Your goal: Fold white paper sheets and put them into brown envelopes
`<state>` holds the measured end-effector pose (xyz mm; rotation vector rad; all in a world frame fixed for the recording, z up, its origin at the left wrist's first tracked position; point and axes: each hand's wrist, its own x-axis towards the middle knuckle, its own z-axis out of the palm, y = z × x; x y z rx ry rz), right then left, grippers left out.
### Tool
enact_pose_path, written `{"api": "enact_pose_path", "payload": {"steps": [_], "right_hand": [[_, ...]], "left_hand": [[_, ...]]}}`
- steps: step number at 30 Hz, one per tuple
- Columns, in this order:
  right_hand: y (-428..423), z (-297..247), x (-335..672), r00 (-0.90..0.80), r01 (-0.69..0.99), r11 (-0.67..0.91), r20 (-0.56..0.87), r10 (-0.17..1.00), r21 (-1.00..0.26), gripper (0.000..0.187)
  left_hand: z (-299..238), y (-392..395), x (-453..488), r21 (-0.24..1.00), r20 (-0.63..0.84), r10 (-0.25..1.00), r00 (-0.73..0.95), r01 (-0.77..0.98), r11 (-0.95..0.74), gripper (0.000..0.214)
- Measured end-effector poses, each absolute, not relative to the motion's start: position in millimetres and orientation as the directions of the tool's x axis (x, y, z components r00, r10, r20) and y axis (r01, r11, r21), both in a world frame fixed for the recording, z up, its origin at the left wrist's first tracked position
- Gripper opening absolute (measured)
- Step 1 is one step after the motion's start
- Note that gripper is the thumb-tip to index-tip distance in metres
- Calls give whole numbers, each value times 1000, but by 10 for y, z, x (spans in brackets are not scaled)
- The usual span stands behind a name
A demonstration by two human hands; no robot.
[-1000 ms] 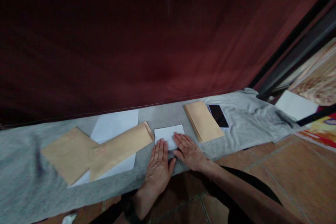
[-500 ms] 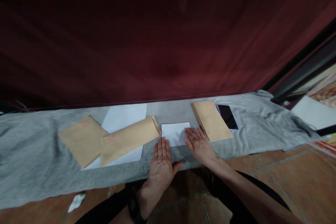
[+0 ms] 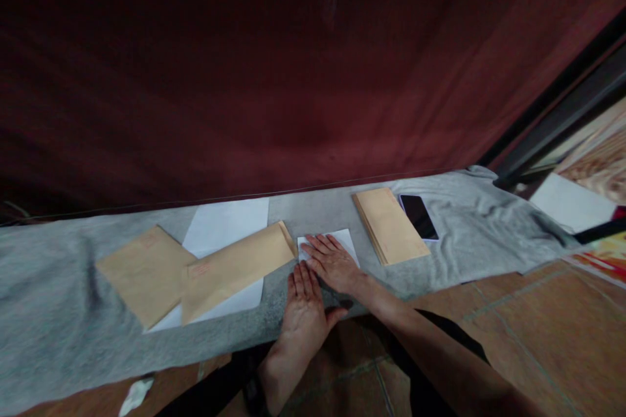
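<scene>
A small white sheet of paper (image 3: 348,244), which looks folded, lies flat on the grey cloth (image 3: 313,207). Across its middle rests my right hand (image 3: 332,264), palm down with the fingers stretched out, hiding much of the paper. My left hand (image 3: 304,309) lies flat at the paper's near left corner, thumb spread to the right. The fingertips of the left hand are close beside the right hand. Just left of the paper is the tip of a brown envelope (image 3: 239,264).
Another brown envelope (image 3: 147,273) overlaps larger white paper (image 3: 229,218) at left. To the right sit a stack of brown envelopes (image 3: 391,225) and a phone (image 3: 419,216). A dark red surface (image 3: 313,78) rises behind. Crumpled white tissue (image 3: 135,396) lies on the tiled floor.
My right hand has slid left across the white paper, from its right edge to its middle and left part. My left hand has stayed nearly in place. The view has shifted slightly.
</scene>
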<state>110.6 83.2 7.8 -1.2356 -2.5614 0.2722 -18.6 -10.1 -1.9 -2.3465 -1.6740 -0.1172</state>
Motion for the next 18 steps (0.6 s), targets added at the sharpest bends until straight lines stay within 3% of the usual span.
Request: {"api": "enact_pose_path", "payload": {"steps": [9,18], "right_hand": [[902,20,1038,-515,811,548,194,835,-204,49],[767,-189,1421,-434,869,474,240,868,-143,60]], "left_hand": [[-18,-163,-241,-73,252,901,355,935,-348,102],[15,-192,-313,-99,153,902,404,914,-393,102]]}}
